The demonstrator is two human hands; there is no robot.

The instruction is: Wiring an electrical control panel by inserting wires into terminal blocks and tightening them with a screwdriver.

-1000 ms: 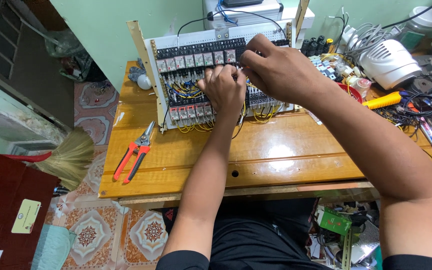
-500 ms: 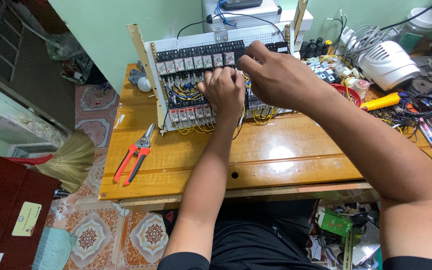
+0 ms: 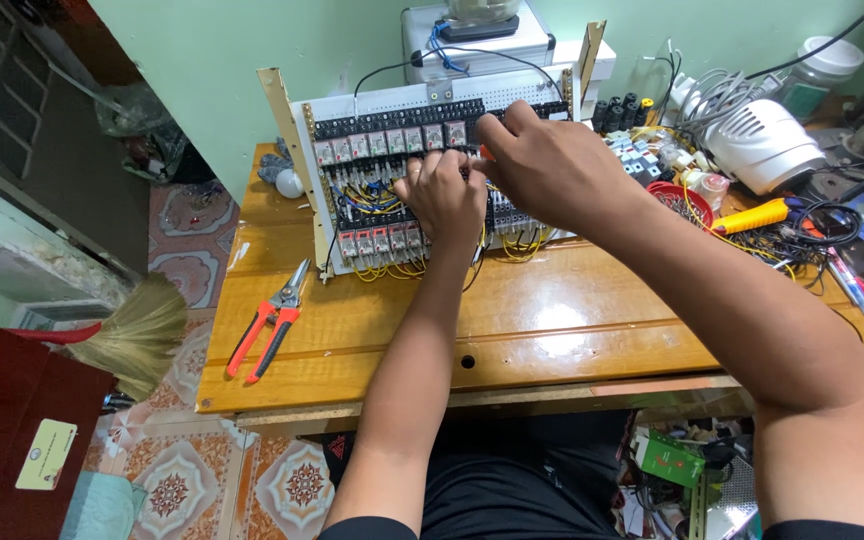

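both hands work at the relay panel [image 3: 372, 150], which leans upright at the upper middle of the frame on the wooden table [image 3: 552, 320]. the left hand [image 3: 444, 195] rests curled against the wired terminals, its hold unclear, while the right hand [image 3: 542, 165] pinches something small and orange at the relay row, hard to identify. red-handled pliers [image 3: 270, 320] lie untouched at the table's left.

Not much moved, honestly. The right hand [image 3: 542, 165] slid a touch to the left along the upper row of relays on the relay panel [image 3: 382, 190], so its fingertips now sit closer over the left hand [image 3: 444, 192]. The left hand crept slightly up the board too, with both hands now nearly touching at the knuckles.
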